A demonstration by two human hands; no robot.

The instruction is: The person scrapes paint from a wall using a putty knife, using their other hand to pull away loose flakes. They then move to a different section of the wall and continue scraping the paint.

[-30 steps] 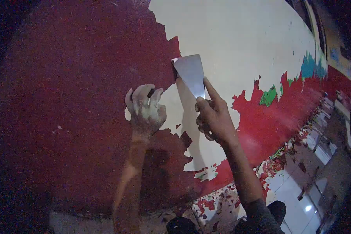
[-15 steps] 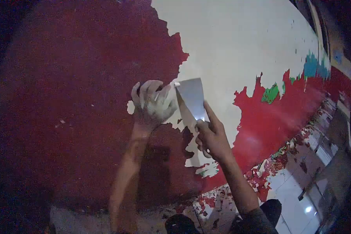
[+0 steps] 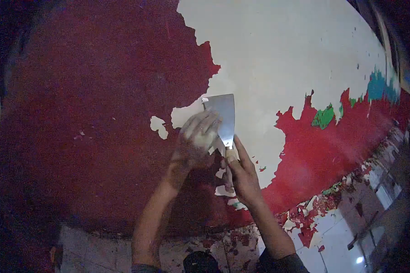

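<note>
My right hand (image 3: 246, 177) is wrapped round the handle of a paint scraper (image 3: 227, 118), whose broad metal blade points up along the wall. A small white flake (image 3: 205, 99) sits at the blade's upper left corner. My left hand (image 3: 199, 136), somewhat blurred, has its fingers stretched out and overlaps the blade's left edge. Both hands are in front of the ragged border between dark red paint (image 3: 100, 91) and bare off-white wall (image 3: 278, 59). A small off-white patch (image 3: 158, 126) shows in the red left of my left hand.
Bright red paint (image 3: 323, 154) with green (image 3: 324, 117) and teal remnants (image 3: 377, 86) covers the wall's lower right. Peeled paint scraps (image 3: 307, 227) lie along the wall's foot on the tiled floor (image 3: 337, 241). A dark rounded shape (image 3: 200, 262) shows at the bottom edge.
My left hand has moved right and slightly down onto the blade's edge, its fingers straighter. Off-white wall it had covered now shows. The scraper has turned a little more upright, with my right hand lower.
</note>
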